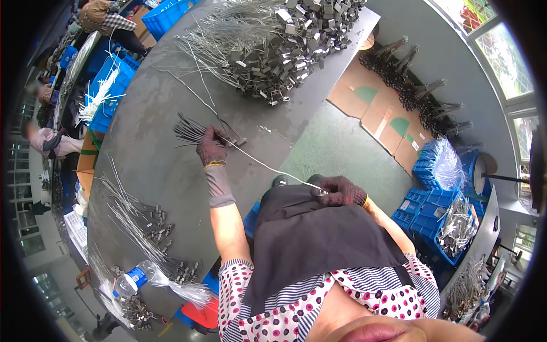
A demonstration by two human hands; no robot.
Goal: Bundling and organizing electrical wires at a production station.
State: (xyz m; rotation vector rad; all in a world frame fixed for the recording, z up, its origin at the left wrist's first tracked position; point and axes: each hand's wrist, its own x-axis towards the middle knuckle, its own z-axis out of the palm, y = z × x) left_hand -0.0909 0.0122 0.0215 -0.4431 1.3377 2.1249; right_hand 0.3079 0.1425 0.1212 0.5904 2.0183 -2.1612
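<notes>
My left hand (212, 149), in a dark red-and-black glove with a grey cuff, is closed over the grey table (165, 171). A bundle of thin dark wires (188, 131) fans out from its left side. Small metal blocks (239, 141) lie just right of its fingers. One pale wire (268, 165) runs from beside my left hand across to my right hand (343, 191), gloved alike and held above my dark apron (319, 233). Its fingers pinch the wire's end, where a small shiny piece shows; its exact shape is hidden.
A large heap of metal blocks with wires (290, 51) covers the table's far side. Wire bunches (137, 228) and a plastic bottle (134, 279) lie at left. Blue crates (427, 214) and flattened cardboard (376, 114) are at right. Co-workers (57, 142) are beyond the left edge.
</notes>
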